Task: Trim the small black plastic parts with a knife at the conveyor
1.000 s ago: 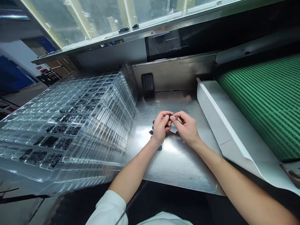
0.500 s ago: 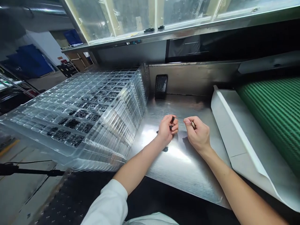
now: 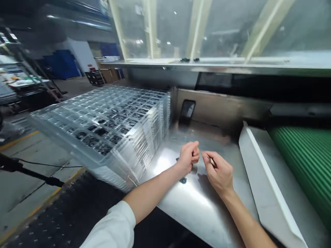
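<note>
My left hand (image 3: pixel 189 156) is curled into a fist above the steel table (image 3: pixel 196 203); what it holds is hidden. My right hand (image 3: pixel 218 172) sits just to its right, fingers pinched on a thin metal tool (image 3: pixel 212 162) that looks like tweezers. The two hands are a little apart. A few small black round parts (image 3: pixel 183 180) lie on the table under my left wrist. To the left stands a tall stack of clear plastic trays (image 3: pixel 113 127), with black round parts in some of the top tray's pockets.
A white chute wall (image 3: pixel 261 179) borders the table on the right, with a green ribbed conveyor belt (image 3: pixel 305 162) beyond it. A black rectangular block (image 3: pixel 187 111) leans on the back steel wall. Glass panels run overhead. Factory floor with a yellow line lies left.
My head has turned left and up, so the scene has shifted right. My hands, joined a second ago, have drawn apart; the black part pinched in my left fingers is no longer visible.
</note>
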{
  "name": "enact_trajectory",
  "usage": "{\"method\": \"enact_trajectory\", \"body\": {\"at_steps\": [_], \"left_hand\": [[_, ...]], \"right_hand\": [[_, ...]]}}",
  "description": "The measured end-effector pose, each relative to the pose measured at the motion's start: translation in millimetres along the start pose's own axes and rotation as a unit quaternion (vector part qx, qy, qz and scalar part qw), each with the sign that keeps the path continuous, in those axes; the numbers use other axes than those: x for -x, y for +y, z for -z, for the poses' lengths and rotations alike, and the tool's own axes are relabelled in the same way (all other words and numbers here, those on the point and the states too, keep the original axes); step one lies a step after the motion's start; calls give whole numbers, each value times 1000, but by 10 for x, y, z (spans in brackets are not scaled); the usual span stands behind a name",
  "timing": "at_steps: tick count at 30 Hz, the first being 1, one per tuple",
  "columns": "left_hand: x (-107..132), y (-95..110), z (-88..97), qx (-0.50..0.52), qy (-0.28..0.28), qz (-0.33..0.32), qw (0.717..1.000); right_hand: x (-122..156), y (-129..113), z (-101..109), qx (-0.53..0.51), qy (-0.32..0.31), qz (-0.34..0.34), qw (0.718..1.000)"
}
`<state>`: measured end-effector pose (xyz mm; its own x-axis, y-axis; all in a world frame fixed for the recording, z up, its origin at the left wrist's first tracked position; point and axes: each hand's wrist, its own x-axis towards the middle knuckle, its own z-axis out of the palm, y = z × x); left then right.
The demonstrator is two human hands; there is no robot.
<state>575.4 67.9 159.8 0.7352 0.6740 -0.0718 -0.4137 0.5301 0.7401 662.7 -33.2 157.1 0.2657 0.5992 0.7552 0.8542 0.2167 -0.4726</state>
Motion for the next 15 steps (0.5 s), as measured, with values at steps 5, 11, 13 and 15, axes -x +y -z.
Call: {"method": "enact_trajectory", "body": {"at_steps": [5, 11, 13, 15], "left_hand": [[5, -5, -78, -55, -44, -55, 996], [150, -22, -148, -207, -90, -157, 961], [322, 52, -197, -264, -109, -182, 941], [589, 205, -261, -336, -116, -207, 911]], "right_hand": [[1, 123, -1, 35, 41, -39, 998], [11, 226, 3, 36, 40, -109, 993], [12, 258, 15, 40, 36, -120, 991], [9, 283, 23, 38, 29, -131, 990]]}}
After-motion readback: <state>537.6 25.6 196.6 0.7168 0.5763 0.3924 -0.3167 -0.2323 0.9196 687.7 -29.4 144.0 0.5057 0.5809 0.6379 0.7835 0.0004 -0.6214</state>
